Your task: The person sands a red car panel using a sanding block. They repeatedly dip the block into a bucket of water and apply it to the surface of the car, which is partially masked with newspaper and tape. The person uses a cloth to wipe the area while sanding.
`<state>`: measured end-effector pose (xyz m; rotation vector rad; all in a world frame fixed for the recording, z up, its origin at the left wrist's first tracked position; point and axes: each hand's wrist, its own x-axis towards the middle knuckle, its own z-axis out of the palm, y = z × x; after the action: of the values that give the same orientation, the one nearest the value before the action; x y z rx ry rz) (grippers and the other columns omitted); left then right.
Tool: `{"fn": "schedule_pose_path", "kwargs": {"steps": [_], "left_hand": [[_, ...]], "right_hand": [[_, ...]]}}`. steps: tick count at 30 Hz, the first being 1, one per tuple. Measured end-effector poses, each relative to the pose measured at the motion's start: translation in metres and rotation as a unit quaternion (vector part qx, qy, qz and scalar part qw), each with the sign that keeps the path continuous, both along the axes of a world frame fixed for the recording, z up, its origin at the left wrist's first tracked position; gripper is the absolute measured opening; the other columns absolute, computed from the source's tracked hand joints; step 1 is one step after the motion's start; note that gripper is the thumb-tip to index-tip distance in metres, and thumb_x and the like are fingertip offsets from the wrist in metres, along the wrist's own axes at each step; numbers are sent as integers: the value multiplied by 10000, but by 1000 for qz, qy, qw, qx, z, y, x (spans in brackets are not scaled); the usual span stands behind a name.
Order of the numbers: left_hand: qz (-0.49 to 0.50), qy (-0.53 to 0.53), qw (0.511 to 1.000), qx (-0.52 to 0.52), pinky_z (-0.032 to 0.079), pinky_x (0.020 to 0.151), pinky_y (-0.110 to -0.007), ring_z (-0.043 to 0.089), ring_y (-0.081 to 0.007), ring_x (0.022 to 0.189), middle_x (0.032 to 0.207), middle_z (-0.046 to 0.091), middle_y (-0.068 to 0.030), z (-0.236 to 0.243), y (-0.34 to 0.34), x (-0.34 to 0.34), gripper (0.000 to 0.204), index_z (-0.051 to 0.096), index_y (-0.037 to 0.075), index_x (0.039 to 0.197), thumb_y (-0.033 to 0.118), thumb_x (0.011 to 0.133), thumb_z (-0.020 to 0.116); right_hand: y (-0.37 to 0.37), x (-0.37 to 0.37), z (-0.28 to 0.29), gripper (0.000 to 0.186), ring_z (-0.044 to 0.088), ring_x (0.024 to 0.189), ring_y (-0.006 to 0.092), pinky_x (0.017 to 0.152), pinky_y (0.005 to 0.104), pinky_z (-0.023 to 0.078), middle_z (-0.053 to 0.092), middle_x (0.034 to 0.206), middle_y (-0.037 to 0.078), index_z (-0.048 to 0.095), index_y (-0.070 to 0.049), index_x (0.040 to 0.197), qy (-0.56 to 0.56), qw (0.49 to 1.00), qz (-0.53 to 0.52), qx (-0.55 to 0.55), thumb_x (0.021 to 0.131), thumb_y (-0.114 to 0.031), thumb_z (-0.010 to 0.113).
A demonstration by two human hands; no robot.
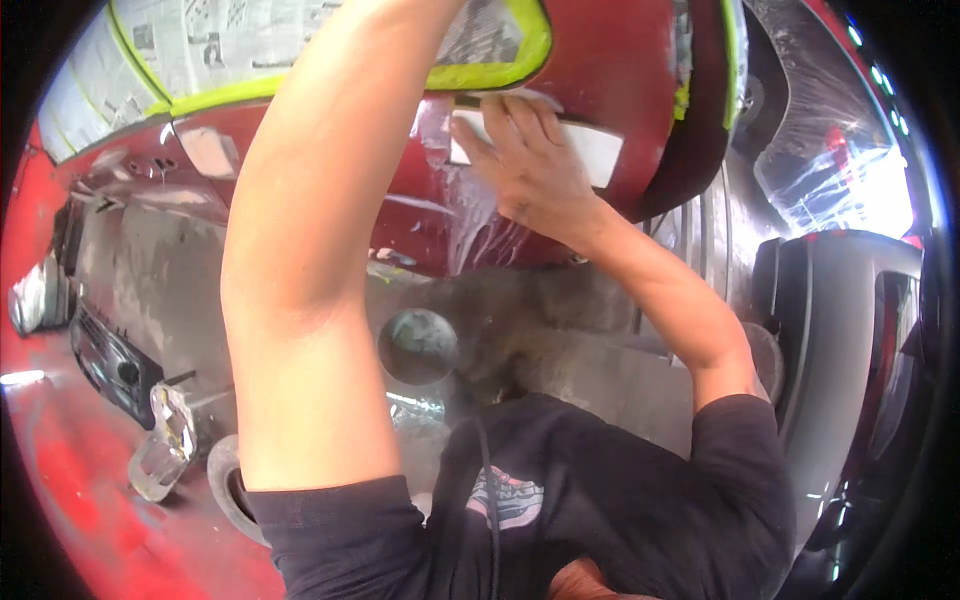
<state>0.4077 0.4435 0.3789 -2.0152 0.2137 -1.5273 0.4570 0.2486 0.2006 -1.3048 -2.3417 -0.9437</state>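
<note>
A red car body [620, 60] fills the far side, curving away toward the right. In front of it spreads a grey, stained floor [600, 370]. A large dark grey bumper-like part [825, 340] stands to the right. Printed paper [230, 40] masks the car's upper area at the far left, edged with yellow-green tape [490, 76]. Near is the person's black shirt [620, 470]. The left arm [310, 230] reaches far, past the view's edge (so what the left hand does, I cannot tell). The right hand [535, 170] holds a white rectangular block [598, 155] flat against the red body, just below the tape, fingers laid across it. Whitish streaks [472, 215] run down the body just nearer than the block. A pale patch [210, 152] marks it farther left.
</note>
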Motion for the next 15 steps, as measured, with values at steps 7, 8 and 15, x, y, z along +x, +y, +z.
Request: {"fn": "schedule_pose_path", "kwargs": {"steps": [7, 8, 15], "left_hand": [[-1, 36, 999, -22, 443, 1109, -483, 638, -293, 1230, 1268, 690, -122, 8, -3, -6, 372, 712, 96, 1172, 323, 878, 735], [1, 35, 999, -19, 444, 1107, -481, 639, -294, 1227, 1269, 689, -120, 5, -4, -4, 372, 711, 95, 1171, 321, 877, 734], [15, 28, 999, -13, 448, 1092, -461, 643, -286, 1213, 1252, 694, -107, 4, -4, -15, 364, 714, 90, 1164, 318, 881, 723]], "right_hand": [[-38, 63, 7, 545, 614, 1156, 354, 1001, 516, 496, 624, 1268, 217, 668, -42, 1359, 29, 999, 4, 31, 824, -144, 667], [-35, 54, 5, 535, 614, 1154, 353, 996, 514, 497, 623, 1268, 216, 670, -42, 1351, 35, 999, -1, 37, 826, -145, 663], [-15, 30, 14, 458, 622, 1111, 330, 962, 496, 505, 637, 1225, 179, 703, -55, 1262, 44, 998, 48, 7, 819, -159, 660]]}}
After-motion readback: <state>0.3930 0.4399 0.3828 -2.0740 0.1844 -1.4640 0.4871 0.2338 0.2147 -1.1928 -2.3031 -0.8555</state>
